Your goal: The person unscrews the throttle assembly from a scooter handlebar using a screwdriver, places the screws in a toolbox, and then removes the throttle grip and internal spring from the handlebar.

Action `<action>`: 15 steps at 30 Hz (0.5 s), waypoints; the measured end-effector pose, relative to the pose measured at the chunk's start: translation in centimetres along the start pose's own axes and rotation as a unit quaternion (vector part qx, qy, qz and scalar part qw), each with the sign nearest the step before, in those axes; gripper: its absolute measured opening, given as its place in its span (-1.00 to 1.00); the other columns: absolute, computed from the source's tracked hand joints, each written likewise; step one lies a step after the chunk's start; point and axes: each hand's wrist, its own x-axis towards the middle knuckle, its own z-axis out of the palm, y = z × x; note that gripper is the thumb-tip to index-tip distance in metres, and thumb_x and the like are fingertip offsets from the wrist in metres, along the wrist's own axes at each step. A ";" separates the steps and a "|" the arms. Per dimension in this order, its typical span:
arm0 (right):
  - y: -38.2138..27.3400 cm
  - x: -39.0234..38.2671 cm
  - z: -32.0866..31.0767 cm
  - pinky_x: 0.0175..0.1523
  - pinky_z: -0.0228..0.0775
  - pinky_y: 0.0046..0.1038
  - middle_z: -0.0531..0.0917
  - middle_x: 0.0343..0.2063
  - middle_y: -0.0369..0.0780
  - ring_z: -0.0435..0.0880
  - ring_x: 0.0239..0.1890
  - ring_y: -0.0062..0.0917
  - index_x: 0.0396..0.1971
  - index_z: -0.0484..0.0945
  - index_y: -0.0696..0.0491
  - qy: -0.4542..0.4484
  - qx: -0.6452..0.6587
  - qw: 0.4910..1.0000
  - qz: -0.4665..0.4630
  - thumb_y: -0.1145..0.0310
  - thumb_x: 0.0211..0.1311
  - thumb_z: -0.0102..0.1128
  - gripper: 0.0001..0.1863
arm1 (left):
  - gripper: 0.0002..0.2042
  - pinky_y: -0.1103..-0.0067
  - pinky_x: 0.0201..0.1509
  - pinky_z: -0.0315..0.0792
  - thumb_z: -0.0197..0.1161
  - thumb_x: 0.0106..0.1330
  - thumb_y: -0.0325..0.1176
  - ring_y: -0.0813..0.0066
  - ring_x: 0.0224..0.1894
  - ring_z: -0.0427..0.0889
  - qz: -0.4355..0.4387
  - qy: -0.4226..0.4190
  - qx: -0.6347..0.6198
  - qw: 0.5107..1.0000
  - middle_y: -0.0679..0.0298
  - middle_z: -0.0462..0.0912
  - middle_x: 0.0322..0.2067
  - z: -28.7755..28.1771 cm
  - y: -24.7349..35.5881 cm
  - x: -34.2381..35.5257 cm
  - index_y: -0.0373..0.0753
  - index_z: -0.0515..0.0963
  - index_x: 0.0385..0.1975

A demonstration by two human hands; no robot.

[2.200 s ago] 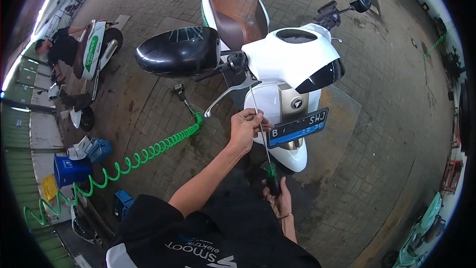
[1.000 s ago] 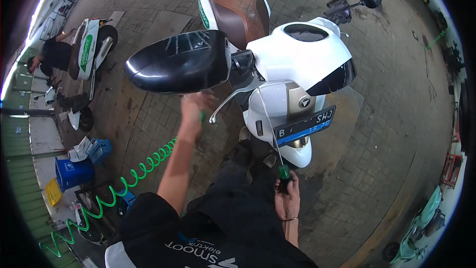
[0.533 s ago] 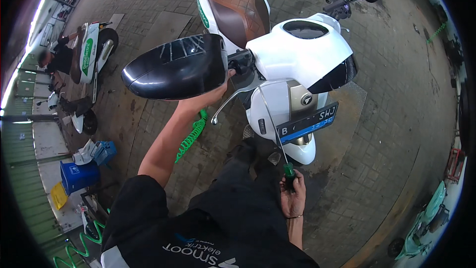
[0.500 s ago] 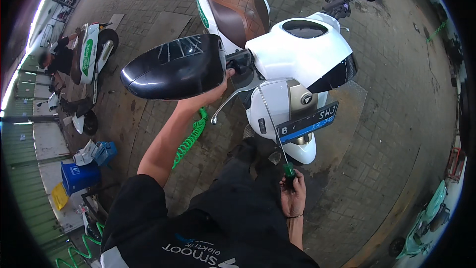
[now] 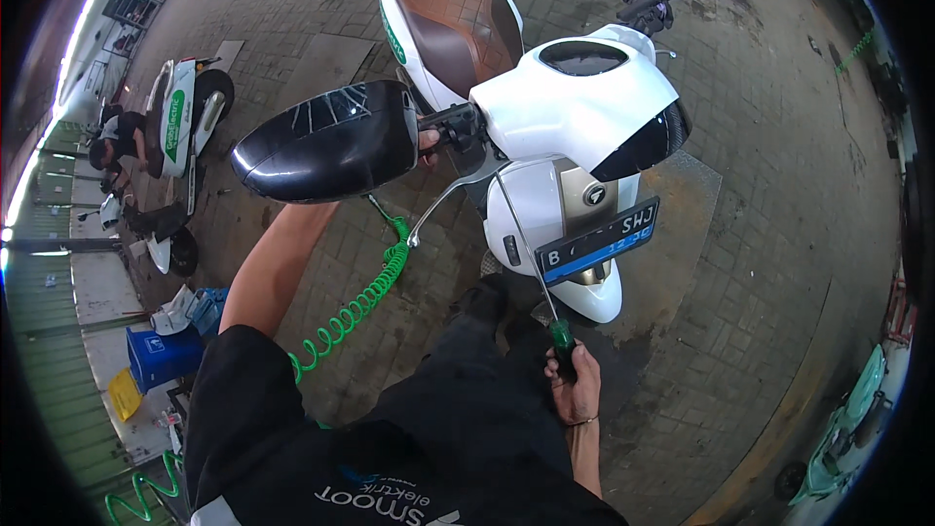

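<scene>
A white scooter (image 5: 565, 107) with a brown quilted seat stands before me. My left hand (image 5: 427, 144) grips the large black mirror (image 5: 321, 151) by its inner edge beside the stem, mostly hidden behind the housing, with fingertips showing. My right hand (image 5: 575, 380) holds a long screwdriver by its green handle (image 5: 561, 341), low by the front fender (image 5: 599, 300). Its thin metal shaft rises past the licence plate (image 5: 604, 239) toward the handlebar joint (image 5: 482, 151), near the silver lever (image 5: 438, 200); where the tip sits I cannot make out.
At left, a co-worker (image 5: 122, 141) bends by another white scooter (image 5: 175, 127). Below are a blue bin (image 5: 161, 356) and a yellow object (image 5: 125, 390). A green coiled hose (image 5: 351, 317) crosses the paved floor (image 5: 750, 234). A mint scooter (image 5: 842, 419) stands far right.
My left hand left the screwdriver shaft and moved up to the mirror. Over the last second the mirror shifted slightly left and down. My right hand stays on the handle, a little further right.
</scene>
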 end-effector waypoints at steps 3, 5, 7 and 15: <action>0.7 0.4 1.0 -0.02 0.58 -0.39 0.63 -0.07 -0.05 0.66 -0.16 -0.45 0.19 0.44 0.27 0.048 -0.134 0.981 -0.131 0.41 0.41 0.28 -0.56 | -0.71 0.47 -0.27 0.32 0.27 0.39 -0.15 0.47 -0.40 0.51 0.026 0.017 0.064 0.997 0.25 0.67 -0.47 0.4 -0.6 0.5 -0.29 0.72 -0.30; 1.1 0.8 1.3 -0.02 0.59 -0.42 0.63 -0.07 -0.05 0.67 -0.14 -0.44 0.14 0.46 0.28 0.097 -0.145 0.960 -0.218 0.46 0.35 0.35 -0.56 | -0.73 0.46 -0.29 0.30 0.29 0.37 -0.17 0.47 -0.42 0.50 0.037 0.047 0.076 0.995 0.26 0.66 -0.50 1.2 -0.7 0.2 -0.27 0.73 -0.33; 0.6 0.4 2.6 -0.03 0.60 -0.43 0.63 -0.08 -0.07 0.66 -0.13 -0.44 0.12 0.47 0.26 0.100 -0.073 0.976 -0.178 0.44 0.36 0.34 -0.59 | -0.74 0.47 -0.27 0.33 0.31 0.35 -0.19 0.46 -0.40 0.52 0.024 0.077 0.059 0.995 0.26 0.68 -0.50 1.7 -0.6 -0.2 -0.28 0.73 -0.35; -1.2 0.2 0.1 0.00 0.57 -0.40 0.65 -0.12 -0.13 0.66 -0.14 -0.44 0.14 0.45 0.21 0.020 -0.036 0.999 0.030 0.35 0.46 0.24 -0.62 | -0.69 0.33 -0.05 0.37 0.23 0.40 -0.15 0.31 -0.17 0.55 0.041 0.270 0.105 0.956 0.16 0.65 -0.26 -0.2 -5.1 -1.3 -0.30 0.64 -0.14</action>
